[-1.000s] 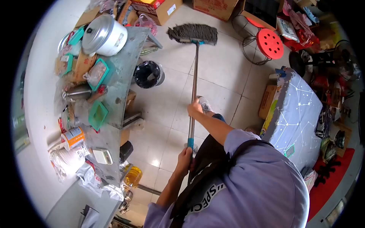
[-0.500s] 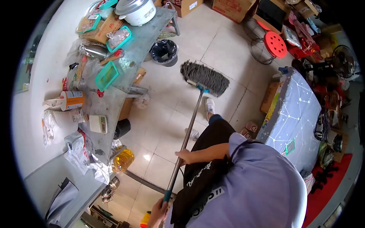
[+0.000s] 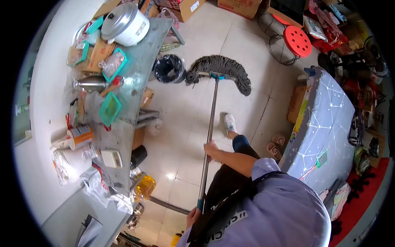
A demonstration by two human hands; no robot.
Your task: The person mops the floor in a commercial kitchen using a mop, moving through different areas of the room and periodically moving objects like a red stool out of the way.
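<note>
A long-handled mop (image 3: 224, 68) with grey string strands lies on the tiled floor, its strands bowed in an arc. My right hand (image 3: 210, 150) is wrapped round the middle of its metal pole (image 3: 211, 111). Lower down, my left hand (image 3: 192, 216) closes on the pole near the teal grip (image 3: 200, 204), partly hidden by my apron. The left end of the mop head is close beside a black-lined trash bin (image 3: 170, 69). One white shoe (image 3: 229, 124) of mine shows on the floor right of the pole.
Left stands a cluttered grey table (image 3: 142, 61) with a rice cooker (image 3: 125, 24) and green trays. An oil jug (image 3: 145, 187) is below it. Right are a red stool (image 3: 297, 41), pink slippers (image 3: 275, 145) and a table with a star-patterned cloth (image 3: 321, 111). Cardboard boxes (image 3: 238, 8) line the back.
The mop head has been pushed farther away and turned, its strands now curved and its left end nearer the bin. Both hands moved with the pole, which stands more upright in view.
</note>
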